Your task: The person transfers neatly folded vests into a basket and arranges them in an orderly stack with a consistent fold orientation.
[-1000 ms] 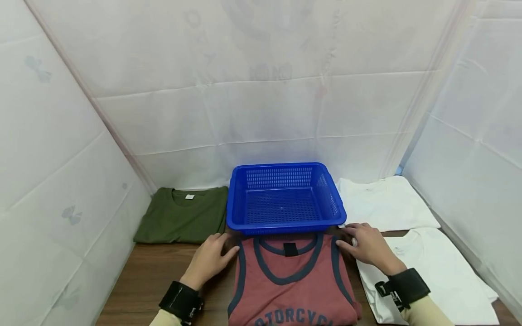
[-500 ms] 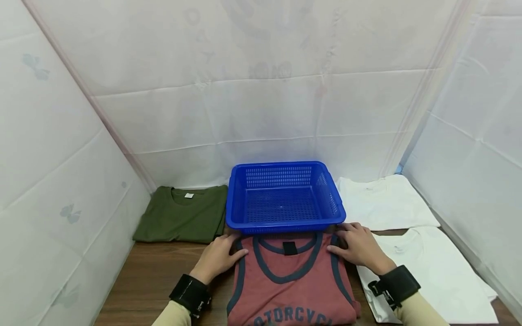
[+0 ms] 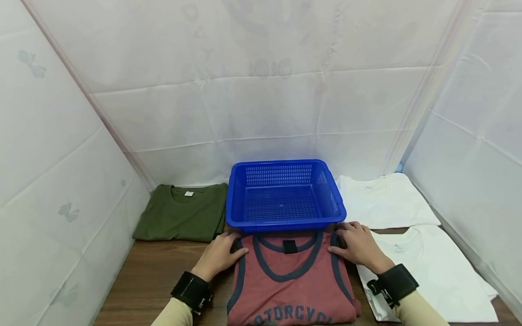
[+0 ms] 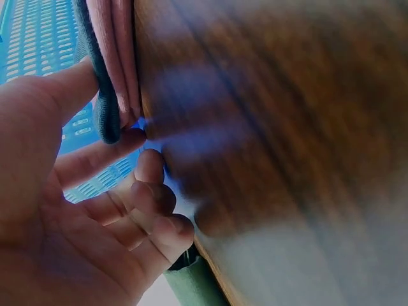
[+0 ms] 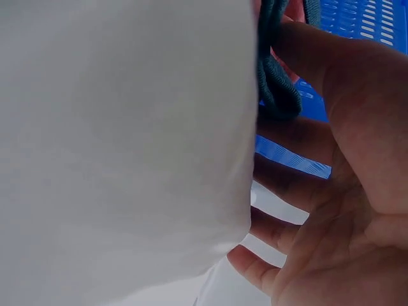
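A folded red tank top [image 3: 285,292] with dark blue trim and lettering lies on the table in front. My left hand [image 3: 217,256] pinches its left shoulder, thumb on top. In the left wrist view the index finger comes under the layered edge [image 4: 113,70], while the other fingers curl loosely near the tabletop. At the opposite shoulder my right hand [image 3: 360,246] pinches the cloth in the same way. The right wrist view has the thumb over the trim [image 5: 280,95] and the index finger below it. The shirt's lower end is cut off by the head view.
Just behind the tank top stands a blue plastic basket [image 3: 285,226] with nothing in it. A folded green T-shirt [image 3: 185,217] lies to the left. White folded shirts [image 3: 432,276] and another white shirt [image 3: 383,203] lie on the right. White sheets [image 3: 265,108] wall the table.
Both hands have moved inward from the sides of the tank top onto its shoulders, and the thumbs now rest on the cloth. Over the last half second they have stayed nearly still.
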Motion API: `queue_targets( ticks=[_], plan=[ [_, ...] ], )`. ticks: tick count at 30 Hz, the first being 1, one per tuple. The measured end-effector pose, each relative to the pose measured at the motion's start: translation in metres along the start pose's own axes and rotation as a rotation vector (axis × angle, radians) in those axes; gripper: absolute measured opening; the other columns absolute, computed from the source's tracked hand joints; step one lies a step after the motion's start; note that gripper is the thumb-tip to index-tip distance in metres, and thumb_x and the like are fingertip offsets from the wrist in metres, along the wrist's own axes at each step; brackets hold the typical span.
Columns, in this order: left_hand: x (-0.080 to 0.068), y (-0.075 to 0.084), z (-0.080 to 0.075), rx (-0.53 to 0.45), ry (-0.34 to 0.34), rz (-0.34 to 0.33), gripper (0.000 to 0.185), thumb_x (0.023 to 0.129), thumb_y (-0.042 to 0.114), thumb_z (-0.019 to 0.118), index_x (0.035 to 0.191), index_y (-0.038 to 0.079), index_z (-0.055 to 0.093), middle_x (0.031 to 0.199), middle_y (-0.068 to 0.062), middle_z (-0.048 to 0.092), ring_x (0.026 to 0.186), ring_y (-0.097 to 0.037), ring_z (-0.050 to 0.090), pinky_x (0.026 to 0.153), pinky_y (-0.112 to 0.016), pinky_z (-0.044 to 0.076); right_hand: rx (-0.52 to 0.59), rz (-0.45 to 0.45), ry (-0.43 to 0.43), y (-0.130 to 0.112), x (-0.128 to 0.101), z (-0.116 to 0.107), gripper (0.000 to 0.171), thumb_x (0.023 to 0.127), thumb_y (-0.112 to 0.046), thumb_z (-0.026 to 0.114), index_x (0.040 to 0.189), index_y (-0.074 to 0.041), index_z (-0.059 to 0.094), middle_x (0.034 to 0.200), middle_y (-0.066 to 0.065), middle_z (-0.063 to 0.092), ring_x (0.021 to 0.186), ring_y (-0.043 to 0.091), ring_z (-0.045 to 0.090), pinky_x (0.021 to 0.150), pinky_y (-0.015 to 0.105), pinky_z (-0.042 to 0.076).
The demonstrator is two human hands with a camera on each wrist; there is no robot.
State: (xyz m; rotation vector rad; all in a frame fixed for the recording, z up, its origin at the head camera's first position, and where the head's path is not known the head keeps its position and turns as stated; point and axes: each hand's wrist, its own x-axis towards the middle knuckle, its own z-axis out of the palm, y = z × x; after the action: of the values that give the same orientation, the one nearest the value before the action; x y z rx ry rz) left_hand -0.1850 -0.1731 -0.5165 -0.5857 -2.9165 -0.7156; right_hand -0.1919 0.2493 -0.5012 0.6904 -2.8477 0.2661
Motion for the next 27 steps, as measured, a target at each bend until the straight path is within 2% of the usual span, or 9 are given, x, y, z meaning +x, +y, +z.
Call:
queue_targets(
  ticks=[11,18,23,27],
  plan=[
    [0.000,-0.001,0.000,-0.038,0.007,0.025,0.030,0.091,0.029,0.081,0.109,0.007,0.071,0.100,-0.006,0.071,0.086,-0.020,0.069,0.071,-0.036,0.054,0.011,0.002,0.004,0.000,0.001,0.004,0.042,0.084,-0.043,0.083,0.107,-0.008,0.077,0.120,0.020,0.069,0.115,0.047,0.059,0.089,0.071,0.044],
    [0.001,-0.001,0.000,-0.102,0.024,0.048,0.022,0.091,0.019,0.081,0.105,0.006,0.070,0.095,-0.004,0.069,0.080,-0.015,0.066,0.067,-0.030,0.052,0.010,-0.048,0.039,-0.003,0.002,0.002,0.031,0.084,-0.034,0.085,0.100,-0.010,0.075,0.113,0.018,0.070,0.113,0.047,0.060,0.088,0.070,0.046],
    [0.002,0.002,-0.003,-0.136,0.040,0.056,0.015,0.089,0.010,0.081,0.096,0.009,0.067,0.081,0.001,0.059,0.069,-0.010,0.055,0.060,-0.027,0.045,0.020,-0.060,0.057,-0.006,0.002,0.000,0.022,0.085,-0.029,0.085,0.093,-0.014,0.071,0.101,0.012,0.070,0.103,0.042,0.064,0.082,0.065,0.050],
    [0.000,0.005,-0.006,-0.165,0.037,0.044,0.015,0.090,0.008,0.079,0.092,0.012,0.065,0.083,0.002,0.058,0.072,-0.009,0.054,0.062,-0.026,0.045,0.037,-0.033,0.058,-0.010,0.002,-0.002,0.021,0.087,-0.028,0.084,0.093,-0.016,0.068,0.091,0.005,0.067,0.089,0.034,0.065,0.075,0.059,0.051]
  ],
)
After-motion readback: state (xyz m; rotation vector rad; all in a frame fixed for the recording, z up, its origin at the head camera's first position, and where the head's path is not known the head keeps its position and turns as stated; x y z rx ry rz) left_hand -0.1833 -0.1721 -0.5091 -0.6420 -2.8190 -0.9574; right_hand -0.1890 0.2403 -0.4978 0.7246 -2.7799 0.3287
